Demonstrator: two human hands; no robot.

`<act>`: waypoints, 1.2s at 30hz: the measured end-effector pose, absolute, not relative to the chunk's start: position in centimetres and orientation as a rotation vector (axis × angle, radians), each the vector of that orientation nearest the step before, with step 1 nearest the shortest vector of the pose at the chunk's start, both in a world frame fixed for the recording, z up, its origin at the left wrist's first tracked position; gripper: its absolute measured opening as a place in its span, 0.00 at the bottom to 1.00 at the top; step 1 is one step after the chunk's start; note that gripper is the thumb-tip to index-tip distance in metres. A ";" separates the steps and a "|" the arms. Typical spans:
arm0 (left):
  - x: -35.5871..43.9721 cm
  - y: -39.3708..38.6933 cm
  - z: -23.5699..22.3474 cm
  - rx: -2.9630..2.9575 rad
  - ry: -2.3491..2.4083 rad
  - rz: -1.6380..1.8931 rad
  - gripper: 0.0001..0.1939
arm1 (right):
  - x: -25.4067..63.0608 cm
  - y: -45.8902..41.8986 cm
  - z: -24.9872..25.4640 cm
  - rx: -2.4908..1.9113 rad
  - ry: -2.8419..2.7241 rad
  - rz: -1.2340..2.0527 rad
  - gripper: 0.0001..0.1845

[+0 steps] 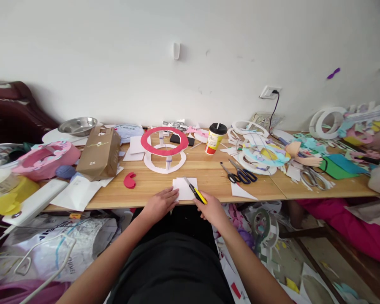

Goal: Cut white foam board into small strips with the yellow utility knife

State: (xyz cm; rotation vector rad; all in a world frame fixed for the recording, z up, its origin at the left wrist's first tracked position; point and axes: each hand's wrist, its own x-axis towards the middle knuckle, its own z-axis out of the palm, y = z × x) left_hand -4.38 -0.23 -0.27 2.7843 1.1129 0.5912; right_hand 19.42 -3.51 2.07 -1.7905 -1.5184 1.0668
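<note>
My right hand (211,210) is closed around a yellow and black utility knife (199,195). The knife's blade points up and left over a white sheet (184,188) at the table's front edge. My left hand (161,205) lies flat, its fingertips on the left side of that sheet. Just beyond stands a two-ring frame: a red ring (164,151) on short posts above a white ring (152,166). A red cut piece with a notch (129,180) lies to the left of the sheet.
Right of the sheet lie two pairs of scissors (243,174) and a white scrap (242,192). Behind are a lidded cup (215,139) and a black phone (190,141). A brown paper bag (99,154) stands left. Pale rings and foam pieces (266,156) crowd the right.
</note>
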 end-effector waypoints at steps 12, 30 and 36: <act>-4.1 -1.0 -0.8 2.798 1.156 0.697 0.18 | 18.9 0.2 2.1 -1.751 -1.728 0.525 0.15; -3.6 -0.2 -0.7 2.706 1.145 0.728 0.16 | 19.5 2.7 1.8 -1.720 -1.791 0.737 0.19; -3.6 0.3 -1.1 2.634 1.103 0.738 0.16 | 19.5 2.7 1.8 -1.731 -1.784 0.736 0.21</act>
